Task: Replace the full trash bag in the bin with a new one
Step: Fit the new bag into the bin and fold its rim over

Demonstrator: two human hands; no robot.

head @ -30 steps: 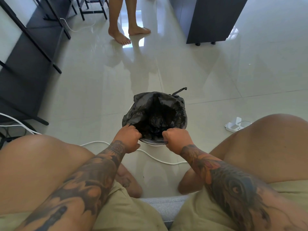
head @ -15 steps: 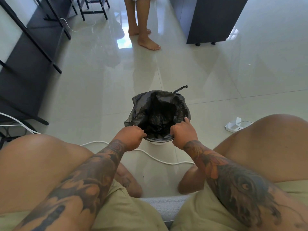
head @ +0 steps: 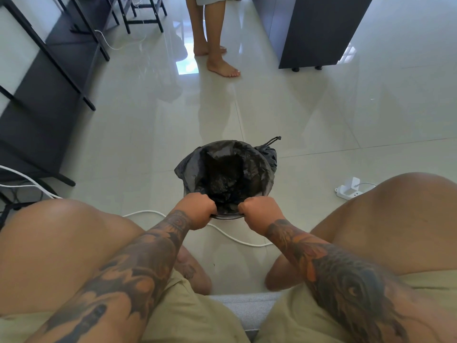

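Observation:
A small round bin (head: 227,216) stands on the tiled floor between my knees, lined with a black trash bag (head: 230,169) whose mouth gapes open. The bag's edge is folded over the far and side rim, and a drawstring loop (head: 272,141) sticks out at the far right. My left hand (head: 196,210) is fisted on the bag's edge at the near left rim. My right hand (head: 261,210) is fisted on the bag's edge at the near right rim. The bin's body is mostly hidden under the bag.
A white cable (head: 237,240) runs across the floor just in front of the bin. A white power strip (head: 348,190) lies to the right. Another person's bare feet (head: 220,63) stand farther off. Black shelving (head: 49,78) is on the left, a dark cabinet (head: 319,30) at the back right.
The bag's mouth has spread wider over the bin rim. My right hand has shifted back to the near rim. The other person has stepped to the right.

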